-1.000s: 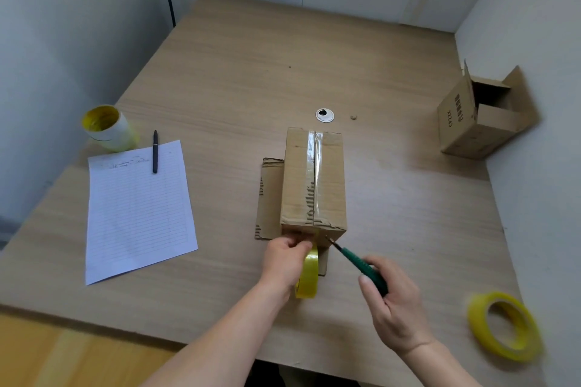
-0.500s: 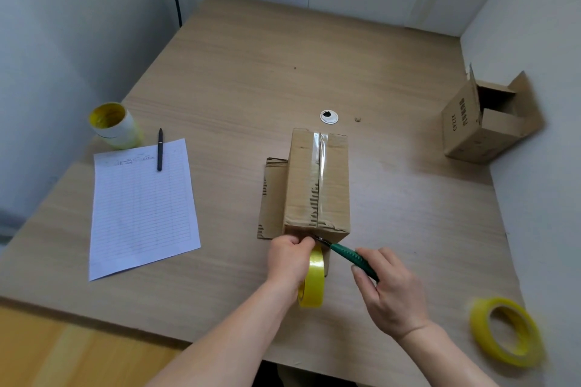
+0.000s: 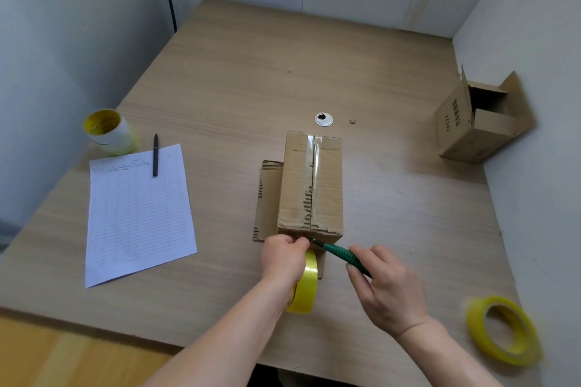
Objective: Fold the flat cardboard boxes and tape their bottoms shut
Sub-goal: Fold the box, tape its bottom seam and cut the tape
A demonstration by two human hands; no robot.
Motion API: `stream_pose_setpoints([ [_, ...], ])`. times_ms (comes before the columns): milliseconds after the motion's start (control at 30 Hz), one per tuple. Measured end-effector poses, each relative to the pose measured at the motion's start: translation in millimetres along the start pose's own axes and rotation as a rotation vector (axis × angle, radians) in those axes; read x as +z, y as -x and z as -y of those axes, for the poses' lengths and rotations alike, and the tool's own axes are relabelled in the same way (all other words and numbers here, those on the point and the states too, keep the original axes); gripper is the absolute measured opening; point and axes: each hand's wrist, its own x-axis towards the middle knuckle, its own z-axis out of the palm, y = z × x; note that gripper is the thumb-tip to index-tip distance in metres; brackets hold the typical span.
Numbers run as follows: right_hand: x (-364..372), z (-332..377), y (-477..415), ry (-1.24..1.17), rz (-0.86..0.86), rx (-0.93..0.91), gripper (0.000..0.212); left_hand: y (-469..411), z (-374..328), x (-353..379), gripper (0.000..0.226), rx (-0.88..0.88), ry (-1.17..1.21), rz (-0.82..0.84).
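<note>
A brown cardboard box [image 3: 295,185] stands bottom-up on the table, with a strip of clear tape [image 3: 315,179] running along its centre seam. One flap lies flat on its left. My left hand [image 3: 284,256] grips a yellow tape roll [image 3: 304,284] just below the box's near edge, fingers pinched at the tape there. My right hand [image 3: 386,287] holds a green-handled cutter [image 3: 341,255], its blade tip touching the tape beside my left fingers.
A lined sheet [image 3: 136,214] with a pen [image 3: 155,154] lies at the left, with a tape roll [image 3: 108,130] behind it. Another yellow roll [image 3: 503,328] sits near the right front edge. A folded box [image 3: 478,122] lies by the right wall. A white disc [image 3: 323,119] is beyond the box.
The cutter's blade has come left against the tape at the box's near edge. My left hand and the roll have stayed about where they were.
</note>
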Motion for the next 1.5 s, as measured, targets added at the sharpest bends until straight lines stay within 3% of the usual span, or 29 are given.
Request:
stream_pose_setpoints([
  [100, -2.3, 0.5, -3.7, 0.017, 0.011, -0.01, 0.025, -0.4, -0.6, -0.1, 0.04, -0.02, 0.009, -0.002],
  [267, -3.2, -1.0, -7.7, 0.026, 0.036, -0.009, 0.027, -2.2, 0.7, -3.4, 0.028, -0.015, 0.017, 0.018],
  [467, -1.9, 0.6, -9.8, 0.012, 0.038, 0.001, 0.025, -0.7, 1.3, -4.7, 0.035, 0.038, -0.025, 0.03],
  [667, 5.4, -5.3, 6.9, -0.141, 0.041, 0.065, 0.024, -1.5, 5.6, -13.5, 0.049, 0.158, -0.291, -0.05],
  [800, 13.3, -17.1, 26.2, -0.235, 0.074, 0.114, 0.026, -1.3, 4.7, -13.4, 0.047, 0.2, -0.324, -0.07],
  [1200, 64.5, -43.4, 61.7, -0.126, 0.174, 0.604, 0.049, -8.1, 8.6, -9.1, 0.055, 0.163, -0.25, -0.026],
  [1367, 49.5, -37.8, 41.3, 0.147, 0.34, 0.74, 0.053, -8.6, 8.7, -11.4, 0.053, 0.166, -0.262, 0.003],
  [1433, 36.1, -27.7, 21.0, -0.004, 0.148, 0.69, 0.06, -9.7, 9.7, -12.7, 0.054, 0.177, -0.248, 0.001],
  [1500, 23.1, -10.6, -5.6, -0.153, -0.091, 0.417, 0.063, -11.6, 10.9, -13.2, 0.053, 0.177, -0.248, -0.004],
])
